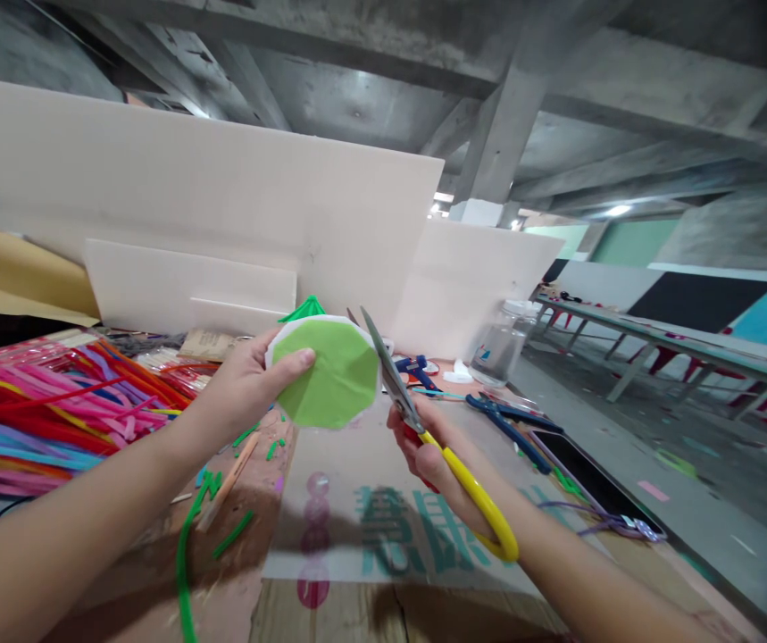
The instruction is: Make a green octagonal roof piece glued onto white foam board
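1. Head view: the left hand [249,379] pinches one green disc [333,375], thumb across its front; the other fingers are mostly hidden behind it.
2. The right hand [433,442] has its fingers curled round one pair of scissors [393,379], blades slightly parted at the disc's right edge; whether they touch it, I cannot tell.
3. Pipe cleaners [54,402], cut off at the left edge, lie too tangled to count.
4. The pinkish counter [236,589] carries a printed sheet [336,536], its lettering partly shadowed.
5. White boards [356,205] stand behind, under a concrete ceiling [356,98].
6. At right: one jar [504,344], one phone [597,473].
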Demonstrator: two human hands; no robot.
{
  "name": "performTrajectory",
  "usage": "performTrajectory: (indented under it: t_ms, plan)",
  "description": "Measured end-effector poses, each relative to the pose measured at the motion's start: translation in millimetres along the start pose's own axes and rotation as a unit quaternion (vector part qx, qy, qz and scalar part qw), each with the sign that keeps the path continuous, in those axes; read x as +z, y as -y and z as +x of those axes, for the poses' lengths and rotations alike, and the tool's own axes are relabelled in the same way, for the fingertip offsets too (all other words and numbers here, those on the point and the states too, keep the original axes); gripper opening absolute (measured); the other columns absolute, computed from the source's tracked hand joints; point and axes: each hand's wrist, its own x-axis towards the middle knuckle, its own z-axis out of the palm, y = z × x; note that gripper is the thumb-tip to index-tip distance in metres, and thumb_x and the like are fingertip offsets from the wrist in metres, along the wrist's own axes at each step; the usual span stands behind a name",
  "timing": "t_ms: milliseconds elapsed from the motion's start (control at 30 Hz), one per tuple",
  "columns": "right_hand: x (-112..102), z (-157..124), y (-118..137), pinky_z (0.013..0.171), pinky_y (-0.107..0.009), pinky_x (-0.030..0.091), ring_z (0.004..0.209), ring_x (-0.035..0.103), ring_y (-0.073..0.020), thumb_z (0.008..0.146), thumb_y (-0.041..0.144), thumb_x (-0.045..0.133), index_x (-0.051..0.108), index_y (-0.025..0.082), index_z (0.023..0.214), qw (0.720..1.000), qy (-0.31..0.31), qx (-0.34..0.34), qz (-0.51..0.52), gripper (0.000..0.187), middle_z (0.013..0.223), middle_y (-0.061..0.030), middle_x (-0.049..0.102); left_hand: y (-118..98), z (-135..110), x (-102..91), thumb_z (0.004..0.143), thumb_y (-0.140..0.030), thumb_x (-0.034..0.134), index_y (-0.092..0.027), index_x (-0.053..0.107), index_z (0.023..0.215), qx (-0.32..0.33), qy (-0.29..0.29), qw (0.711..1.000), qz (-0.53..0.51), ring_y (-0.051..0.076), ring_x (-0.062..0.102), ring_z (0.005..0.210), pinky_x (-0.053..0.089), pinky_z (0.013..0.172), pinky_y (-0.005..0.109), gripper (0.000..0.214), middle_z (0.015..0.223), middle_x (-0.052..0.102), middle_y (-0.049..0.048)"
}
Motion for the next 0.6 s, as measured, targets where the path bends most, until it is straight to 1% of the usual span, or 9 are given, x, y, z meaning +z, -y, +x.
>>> performTrajectory:
  t_ms: [200,433,600]
  plan:
    - [-1.2,1.6,-1.0,0.047,-0.023,0.024,0.056,0.028,-0.0094,0.081,0.082,0.049,0.048,0.021,0.104,1.000,-0.016,-0.004,-0.024,0.065,0.072,0.0053,0.037,3.8,1.7,-3.6,0.080,-0.051,0.073,-0.023,0.072,0.109,0.005,0.001,1.000,0.016,0.025,0.071,0.089,0.059,0.072,0.027,0.040,0.102,0.077,0.0051]
    - [0.2,4.0,-6.8,0.045,-0.022,0.022,0.051,0.027,-0.0075,0.078,0.082,0.054,0.049,0.021,0.099,1.000,-0.028,0.006,0.002,0.065,0.069,0.0073,0.036,4.4,1.6,-4.1,0.080,-0.047,0.075,-0.025,0.073,0.107,0.006,-0.003,1.000,0.002,0.022,0.071,0.088,0.059,0.072,0.026,0.035,0.099,0.077,0.0028]
    - [0.8,4.8,-7.8,0.045,-0.022,0.021,0.050,0.026,-0.0074,0.077,0.080,0.058,0.051,0.021,0.096,0.999,-0.033,0.008,0.016,0.063,0.066,0.0079,0.036,3.7,1.3,-3.8,0.080,-0.048,0.075,-0.024,0.073,0.109,0.002,0.000,1.000,0.003,0.025,0.072,0.090,0.060,0.072,0.027,0.038,0.100,0.077,0.0044]
